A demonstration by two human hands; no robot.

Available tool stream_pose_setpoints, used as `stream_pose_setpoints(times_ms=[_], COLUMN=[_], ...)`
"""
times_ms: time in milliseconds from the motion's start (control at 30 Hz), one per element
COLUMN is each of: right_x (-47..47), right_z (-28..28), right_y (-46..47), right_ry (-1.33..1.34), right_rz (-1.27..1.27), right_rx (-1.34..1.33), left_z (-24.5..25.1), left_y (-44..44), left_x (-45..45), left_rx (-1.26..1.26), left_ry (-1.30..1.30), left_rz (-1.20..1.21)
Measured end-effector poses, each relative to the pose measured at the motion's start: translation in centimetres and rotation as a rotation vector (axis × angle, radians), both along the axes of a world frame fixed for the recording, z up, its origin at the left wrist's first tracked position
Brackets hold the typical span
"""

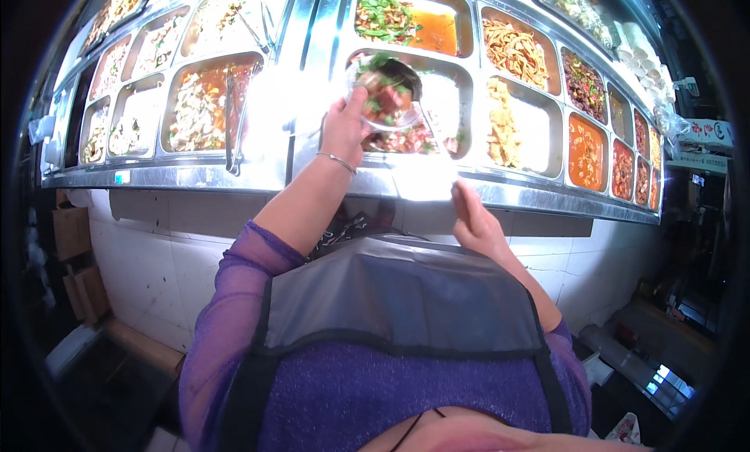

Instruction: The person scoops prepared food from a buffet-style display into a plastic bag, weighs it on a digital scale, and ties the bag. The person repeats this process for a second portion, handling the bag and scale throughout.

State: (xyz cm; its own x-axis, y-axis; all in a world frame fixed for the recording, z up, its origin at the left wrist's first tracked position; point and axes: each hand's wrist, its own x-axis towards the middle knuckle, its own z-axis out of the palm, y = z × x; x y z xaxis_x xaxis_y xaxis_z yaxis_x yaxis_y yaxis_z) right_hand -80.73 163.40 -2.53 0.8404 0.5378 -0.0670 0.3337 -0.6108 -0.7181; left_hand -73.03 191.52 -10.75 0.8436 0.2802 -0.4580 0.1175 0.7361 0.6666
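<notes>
A round clear plastic bowl [385, 94] with mixed food and green leaves is gripped by my left hand [347, 121], thumb over its rim. It is tilted and somewhat blurred above a metal food tray [466, 112] that has reddish chopped food [401, 140] in its lower part. Tongs, partly washed out by glare, seem to reach from that tray towards my right hand [476, 220]. The right hand is by the counter's front edge, fingers curled; glare hides whether it grips the tongs.
Steel counter [258, 179] runs across with many food trays. Tongs [235, 121] rest in the tray of pale pieces in red broth [196, 103] to the left. Fried pieces [503, 124] and a red stew [586, 153] sit to the right. Stacked cups [641, 56] stand far right; cardboard boxes [72, 232] lie at left.
</notes>
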Motion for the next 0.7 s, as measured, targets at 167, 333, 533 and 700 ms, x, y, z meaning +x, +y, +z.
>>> stream_pose_setpoints(times_ms=[167,333,533,700], right_x=[-1.1,0.4,1.1,0.5], right_z=[-1.6,-2.6,-5.2,-5.5], right_y=[-1.3,-2.7,-4.7,-4.8], right_ry=[-0.151,0.02,0.18,0.2], right_rz=[-0.111,-0.246,-0.327,-0.316], right_rx=[-0.1,-0.344,-0.395,-0.39], left_z=[0.0,-0.2,0.3,0.9], left_y=[0.5,1.9,3.0,3.0], left_x=[-1.3,-2.5,-3.7,-4.2], left_rx=[-0.017,0.052,0.102,0.116], left_ry=[0.024,0.133,0.122,0.127], left_rz=[0.01,-0.014,-0.028,0.011])
